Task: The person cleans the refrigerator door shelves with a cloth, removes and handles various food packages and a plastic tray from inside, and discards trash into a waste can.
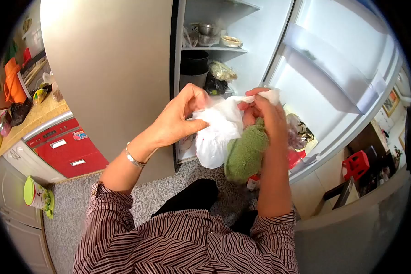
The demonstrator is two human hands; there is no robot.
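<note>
A white plastic bag (214,141) hangs between my two hands in front of the open fridge. My left hand (180,114), with a bracelet at the wrist, pinches the bag's upper left side. My right hand (262,107) is closed on the bag's twisted upper right end. Below my right hand hangs a green cloth (247,153), touching the bag's right side; how it is held is hidden. What the bag contains cannot be made out.
Fridge shelves (214,48) hold metal bowls (208,30), a small dish (231,41) and a black pot (194,61). The open fridge door (338,59) stands at right. A counter (36,119) and a green-lidded bin (35,194) are at left.
</note>
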